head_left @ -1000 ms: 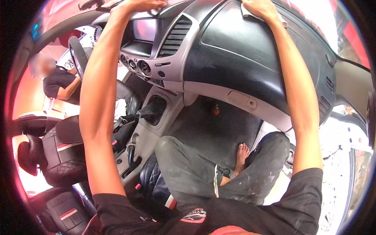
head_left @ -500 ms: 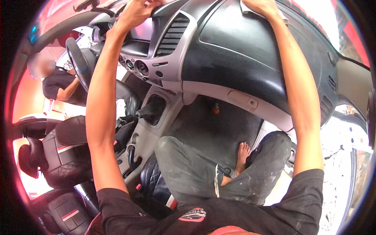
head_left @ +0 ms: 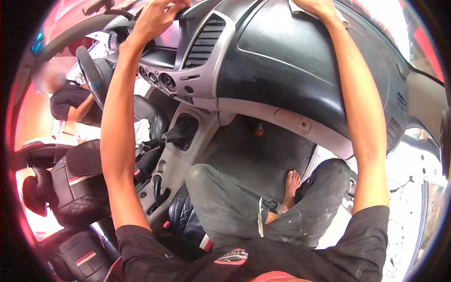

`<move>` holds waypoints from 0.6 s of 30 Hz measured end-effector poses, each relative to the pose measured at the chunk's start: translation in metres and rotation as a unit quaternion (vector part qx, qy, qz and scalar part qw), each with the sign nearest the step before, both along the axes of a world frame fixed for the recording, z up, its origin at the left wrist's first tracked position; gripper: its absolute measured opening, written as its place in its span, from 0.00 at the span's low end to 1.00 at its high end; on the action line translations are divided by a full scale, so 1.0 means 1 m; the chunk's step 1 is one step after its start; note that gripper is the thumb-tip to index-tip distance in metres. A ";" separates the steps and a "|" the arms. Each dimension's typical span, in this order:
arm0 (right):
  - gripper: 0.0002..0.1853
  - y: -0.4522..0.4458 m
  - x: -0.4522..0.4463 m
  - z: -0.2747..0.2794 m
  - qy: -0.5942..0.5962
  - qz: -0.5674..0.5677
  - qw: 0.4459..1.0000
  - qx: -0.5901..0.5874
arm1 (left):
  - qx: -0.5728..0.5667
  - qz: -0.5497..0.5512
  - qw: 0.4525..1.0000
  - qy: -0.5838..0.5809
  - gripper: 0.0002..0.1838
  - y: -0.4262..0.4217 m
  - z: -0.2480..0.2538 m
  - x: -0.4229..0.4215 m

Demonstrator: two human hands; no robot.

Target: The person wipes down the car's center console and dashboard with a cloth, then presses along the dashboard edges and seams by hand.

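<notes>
My left hand (head_left: 159,18) is at the top of the dashboard, just above the centre screen (head_left: 167,37). Its fingers are curled in near the screen's upper edge, and whatever they may hold is hidden. Farther right, my right hand (head_left: 317,6) presses a pale cloth (head_left: 296,8) against the top of the black dashboard (head_left: 282,37). The cloth shows on both sides of that hand. The fingertips of my right hand are cut off by the top of the view.
An air vent (head_left: 206,41) and control knobs (head_left: 167,81) sit below the screen. The gear lever (head_left: 174,135) rises from the console at left. Beyond the steering wheel (head_left: 89,77), another person (head_left: 70,101) is at the driver's side. A dark floor mat (head_left: 253,155) lies below.
My left hand has shifted slightly left and down along the dashboard top. My right hand and the cloth have barely moved.
</notes>
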State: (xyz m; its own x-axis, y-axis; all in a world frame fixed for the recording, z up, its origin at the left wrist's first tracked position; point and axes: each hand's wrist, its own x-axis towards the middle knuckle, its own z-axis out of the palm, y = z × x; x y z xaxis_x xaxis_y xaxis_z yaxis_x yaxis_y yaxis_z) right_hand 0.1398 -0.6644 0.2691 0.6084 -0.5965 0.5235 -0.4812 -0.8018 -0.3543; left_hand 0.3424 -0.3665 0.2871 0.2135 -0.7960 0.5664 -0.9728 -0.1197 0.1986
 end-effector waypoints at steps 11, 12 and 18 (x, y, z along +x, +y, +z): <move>0.19 -0.010 0.007 -0.003 0.011 0.008 1.000 -0.027 | -0.005 0.009 1.000 -0.022 0.10 0.000 -0.003 -0.001; 0.19 -0.008 0.005 -0.001 0.012 0.008 1.000 -0.026 | -0.006 0.012 1.000 -0.004 0.09 0.003 -0.003 -0.001; 0.20 -0.009 0.009 -0.005 -0.009 0.005 0.999 -0.040 | 0.000 0.021 0.997 -0.068 0.08 0.000 0.003 -0.004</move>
State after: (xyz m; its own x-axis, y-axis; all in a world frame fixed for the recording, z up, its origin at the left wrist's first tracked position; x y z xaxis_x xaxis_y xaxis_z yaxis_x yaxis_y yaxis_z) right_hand 0.1483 -0.6732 0.2638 0.6043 -0.5462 0.5801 -0.4665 -0.8327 -0.2982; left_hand 0.3383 -0.3662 0.2900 0.1681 -0.7882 0.5920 -0.9848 -0.1606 0.0659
